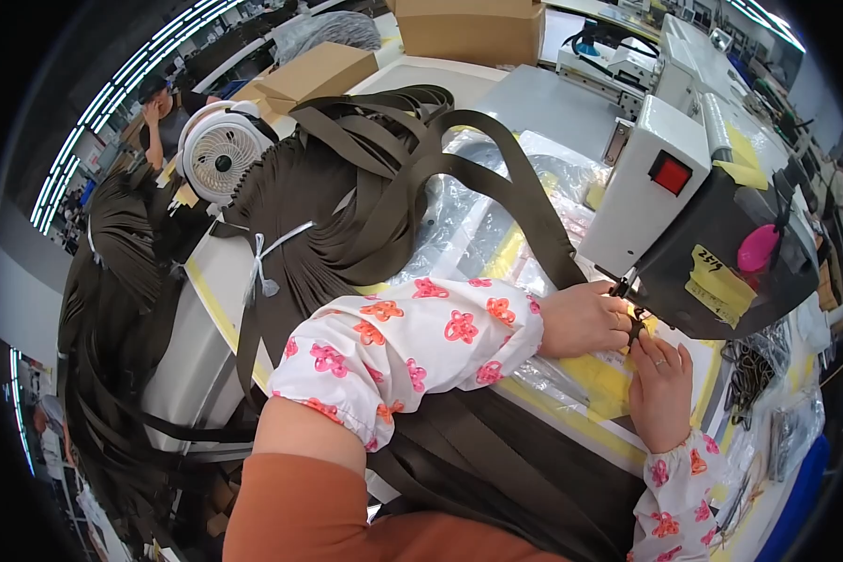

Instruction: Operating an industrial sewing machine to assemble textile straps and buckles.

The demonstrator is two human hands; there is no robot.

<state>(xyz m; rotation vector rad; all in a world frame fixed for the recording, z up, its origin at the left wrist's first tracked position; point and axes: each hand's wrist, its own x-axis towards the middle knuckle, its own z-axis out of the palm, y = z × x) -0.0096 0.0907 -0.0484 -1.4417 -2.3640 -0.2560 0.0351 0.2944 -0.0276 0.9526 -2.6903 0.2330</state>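
Observation:
My left hand (581, 318) is under the head of a white and dark grey sewing machine (648, 183), its fingers closed at the folded end of a dark olive webbing strap (520, 192). The strap loops up and back from the hand to a large bundle. My right hand (660, 389) lies to the right, fingers stretched and a little apart, tips against a small dark piece (636, 328) below the needle area. What that piece is, I cannot make out. Both forearms wear white sleeves with pink and orange flowers.
A tied bundle of olive webbing (337, 206) fills the table's left side; more webbing hangs beyond its edge and across my lap. A small white fan (222, 159) stands behind. Cardboard boxes (468, 33) line the back. A person (164, 117) sits far left.

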